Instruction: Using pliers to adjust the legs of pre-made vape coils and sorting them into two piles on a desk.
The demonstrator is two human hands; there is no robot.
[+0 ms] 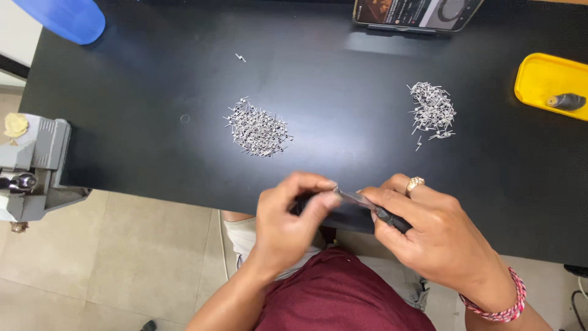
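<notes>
My right hand [429,236] grips a slim tool with a dark handle and a metal tip [361,200], pointed left. My left hand [288,220] pinches something very small at that tip; what it is cannot be made out. Both hands hover over the near edge of a black table [343,79]. One heap of small metal pins [257,130] lies just beyond my left hand. A second heap of pins [432,109] lies further right, beyond my right hand. A ring and a braided wristband are on my right hand.
A yellow tray [539,78] with a dark cone-shaped part [566,101] sits at the right edge. A phone [416,12] leans at the back. A blue object [64,18] is at the far left corner, a grey vise [30,168] on the left. One stray pin [241,57] lies apart.
</notes>
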